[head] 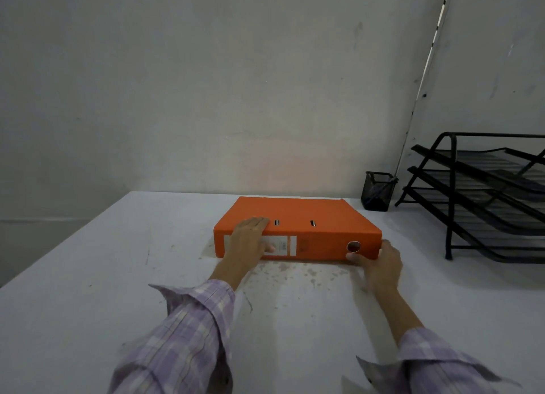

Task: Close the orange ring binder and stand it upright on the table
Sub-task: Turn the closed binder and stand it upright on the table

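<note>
The orange ring binder (306, 216) lies flat and closed on the white table (118, 261), its spine facing me with a white label and a metal finger hole. My left hand (249, 241) grips the spine's left part, fingers over the top cover and thumb on the label. My right hand (379, 264) holds the spine's right lower corner, thumb just under the finger hole, fingers wrapped around the end.
A black mesh pen cup (378, 190) stands at the back right by the wall. A black three-tier letter tray (486, 196) fills the right side. The wall runs close behind the binder. The table's left edge slants down to the left.
</note>
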